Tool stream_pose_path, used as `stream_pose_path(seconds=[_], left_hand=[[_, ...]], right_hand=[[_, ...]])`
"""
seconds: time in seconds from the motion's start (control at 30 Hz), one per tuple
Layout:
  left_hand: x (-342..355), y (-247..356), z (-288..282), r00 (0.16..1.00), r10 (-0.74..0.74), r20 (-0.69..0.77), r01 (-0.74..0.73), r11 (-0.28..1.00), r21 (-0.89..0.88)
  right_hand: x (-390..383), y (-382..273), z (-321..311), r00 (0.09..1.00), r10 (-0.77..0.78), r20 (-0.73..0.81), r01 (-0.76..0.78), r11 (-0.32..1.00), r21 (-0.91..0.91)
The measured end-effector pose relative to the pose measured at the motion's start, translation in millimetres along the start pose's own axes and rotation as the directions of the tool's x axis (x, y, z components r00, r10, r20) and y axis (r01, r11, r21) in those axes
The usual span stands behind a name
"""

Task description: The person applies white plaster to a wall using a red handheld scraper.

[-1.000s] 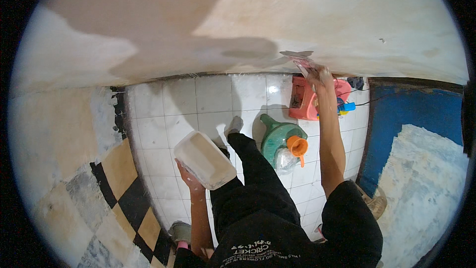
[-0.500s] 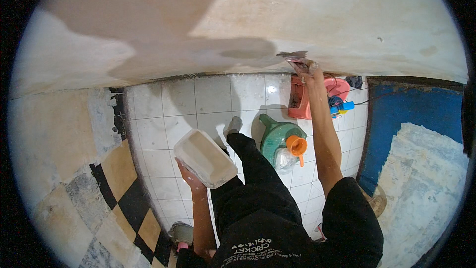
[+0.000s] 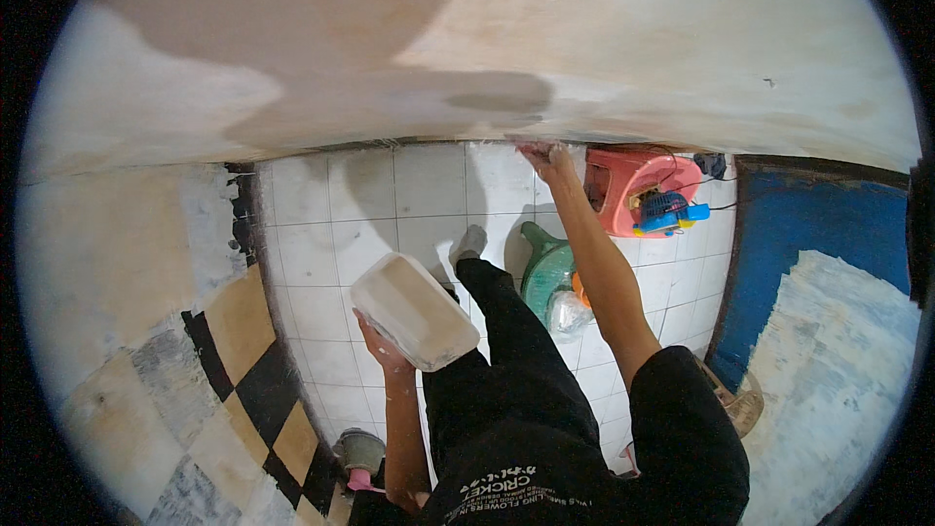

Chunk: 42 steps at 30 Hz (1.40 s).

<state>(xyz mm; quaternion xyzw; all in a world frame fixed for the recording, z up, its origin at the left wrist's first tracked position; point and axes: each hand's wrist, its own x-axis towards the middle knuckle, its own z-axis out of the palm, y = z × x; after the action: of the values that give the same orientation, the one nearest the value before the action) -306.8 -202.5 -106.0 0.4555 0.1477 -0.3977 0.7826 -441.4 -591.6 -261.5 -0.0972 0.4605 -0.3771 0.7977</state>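
My left hand (image 3: 388, 349) supports a white rectangular tub (image 3: 429, 331) from its near left side, with the fingers partly hidden underneath. A smooth pale layer shows inside the tub, its kind unclear. Up at the wall (image 3: 623, 88), my outstretched right hand (image 3: 553, 162) is closed on a putty knife. Its blade is nearly edge-on at the wall's lower part and hard to make out. The wall surface is off-white with beige patches, and my shadow falls across it.
A pink plastic chair (image 3: 609, 193) bears a blue tool-like object (image 3: 672, 209). Beside my leg stands a green stool (image 3: 545, 268) with a clear plastic bag (image 3: 568, 315) and an orange dipper (image 3: 581, 289). A grey bucket (image 3: 360, 453) sits low left. Checkered wall at left, part-coated blue panel (image 3: 779, 224) at right.
My right hand has moved left and down along the wall with the putty knife, and the forearm now covers much of the orange dipper. The tub stays in my left hand.
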Motion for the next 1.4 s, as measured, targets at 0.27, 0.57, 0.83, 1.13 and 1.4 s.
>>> stream_pose_path(seconds=[0.27,0.57,0.83,1.13,1.4], left_hand=[[-3,-10,-22,0.998,0.017,-0.06,-0.016,1.0,0.018],[0,-12,-15,0.994,-0.03,-0.103,0.031,0.999,0.011],[-1,-15,-18,0.97,-0.066,-0.234,0.064,0.998,-0.017],[-1,-17,-19,0.997,0.023,-0.071,-0.017,0.997,0.08],[1,-13,-7,1.0,-0.014,-0.006,0.015,0.998,0.059]], right_hand=[[-29,-38,42,0.992,-0.026,0.124,0.016,0.996,0.083],[0,-8,12,0.996,-0.074,-0.039,0.066,0.98,-0.189],[-15,-21,31,0.997,-0.01,-0.076,0.0,0.991,-0.136],[13,-15,22,0.98,0.001,0.201,0.017,0.996,-0.087],[31,-3,10,0.989,-0.097,0.113,0.095,0.995,0.025]])
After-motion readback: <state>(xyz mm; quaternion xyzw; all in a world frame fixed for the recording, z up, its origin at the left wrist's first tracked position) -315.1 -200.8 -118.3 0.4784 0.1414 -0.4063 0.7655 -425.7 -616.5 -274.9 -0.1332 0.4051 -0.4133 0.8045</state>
